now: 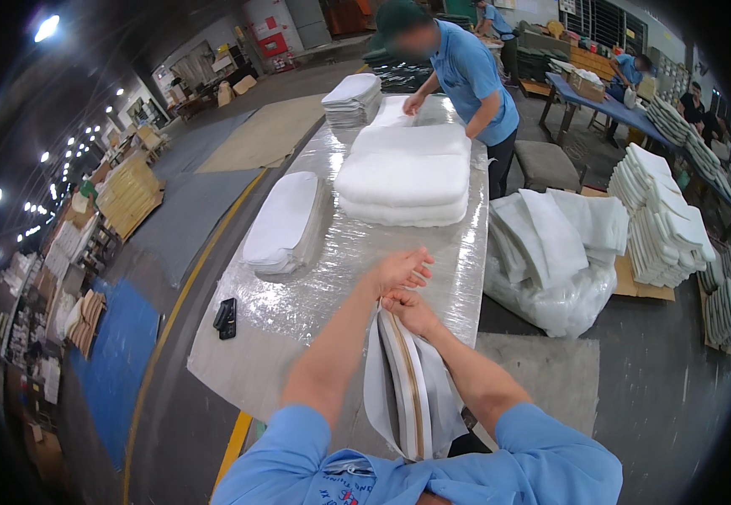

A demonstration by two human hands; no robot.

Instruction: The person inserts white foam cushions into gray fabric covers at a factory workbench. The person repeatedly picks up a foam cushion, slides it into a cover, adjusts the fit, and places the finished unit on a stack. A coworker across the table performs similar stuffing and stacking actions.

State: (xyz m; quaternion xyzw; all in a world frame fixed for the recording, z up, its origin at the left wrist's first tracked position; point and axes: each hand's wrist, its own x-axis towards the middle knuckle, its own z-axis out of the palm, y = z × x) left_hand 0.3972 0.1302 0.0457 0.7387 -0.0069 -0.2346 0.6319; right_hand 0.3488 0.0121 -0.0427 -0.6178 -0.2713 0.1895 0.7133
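The right hand (412,310) is gripping the top edge of a stack of white, flat padded pieces (407,383) standing on edge at six o'clock. The left hand (401,269) is hovering open-fingered just above, grasping nothing. Three soft white cushions (405,172) are lying stacked at twelve o'clock on the crinkled plastic-covered table (298,311).

Dim workshop hall, grey floor (214,194) with yellow line (182,290), ceiling lamps (46,28), blue table (609,105).

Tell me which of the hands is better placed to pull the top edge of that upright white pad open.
Probably the left hand: it lies open and free just above the white pad. The right hand is closed on the pad's upper edge, holding it upright against the plastic-covered table.
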